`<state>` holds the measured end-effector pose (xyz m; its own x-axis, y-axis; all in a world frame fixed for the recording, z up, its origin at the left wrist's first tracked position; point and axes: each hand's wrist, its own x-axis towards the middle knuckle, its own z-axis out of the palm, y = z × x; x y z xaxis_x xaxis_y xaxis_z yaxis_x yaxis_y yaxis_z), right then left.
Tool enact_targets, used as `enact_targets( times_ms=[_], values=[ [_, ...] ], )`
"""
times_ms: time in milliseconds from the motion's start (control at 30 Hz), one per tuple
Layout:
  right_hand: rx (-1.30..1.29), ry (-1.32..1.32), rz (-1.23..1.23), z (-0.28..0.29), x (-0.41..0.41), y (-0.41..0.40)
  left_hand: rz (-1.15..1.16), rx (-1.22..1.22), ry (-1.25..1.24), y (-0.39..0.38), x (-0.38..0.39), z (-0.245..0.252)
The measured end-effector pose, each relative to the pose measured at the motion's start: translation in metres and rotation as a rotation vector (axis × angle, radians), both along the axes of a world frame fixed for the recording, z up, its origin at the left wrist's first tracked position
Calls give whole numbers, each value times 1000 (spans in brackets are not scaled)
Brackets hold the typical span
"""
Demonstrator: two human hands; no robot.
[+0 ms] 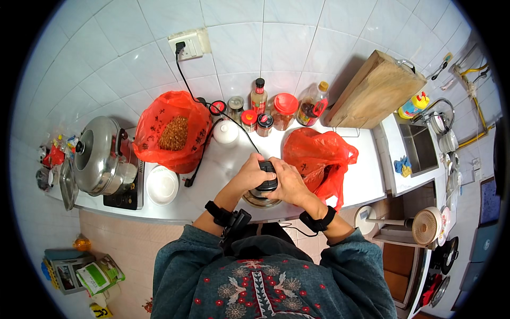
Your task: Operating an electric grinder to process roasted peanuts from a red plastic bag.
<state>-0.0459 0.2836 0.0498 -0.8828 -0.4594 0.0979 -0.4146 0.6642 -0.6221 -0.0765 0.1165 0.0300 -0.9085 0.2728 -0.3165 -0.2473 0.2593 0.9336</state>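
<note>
My left hand (254,172) and my right hand (287,178) both grip the black motor head (267,181) of a small electric food chopper, one from each side. Under it stands a clear bowl (261,200) near the counter's front edge; its contents are mostly hidden. A black cord runs from behind the head towards the wall. To the left, an open red plastic bag (173,159) holds coarse reddish-brown flakes (174,133). Right of my hands lies another red plastic bag (314,155), gathered at its top. A white bowl (162,185) sits left of a loose black plug (189,182).
Seasoning jars and bottles (259,97) line the wall, beside a white lidded pot (226,132). A steamer pot (99,155) stands on an induction cooker at left. A thick wooden chopping board (376,93) leans at right, before the sink (418,147).
</note>
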Motion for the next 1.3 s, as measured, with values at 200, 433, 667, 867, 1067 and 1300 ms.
enact_targets(
  times_ms=[200,433,667,867,1067,1300],
  values=[
    [-1,-90,7,4,0,-1,-56,70,15,-8,2,-3],
    [-15,-27,-2,-3,0,0,-373,-10,288,-37,13,1],
    [-9,-102,21,5,3,3,-331,-284,468,-27,28,21],
    [11,-173,95,14,3,25,-335,-432,599,-23,29,24],
    [-146,-183,-126,11,38,56,-301,-471,533,-18,27,24],
    [-81,-265,-219,-18,77,73,-282,-428,583,-19,30,33]
  ],
)
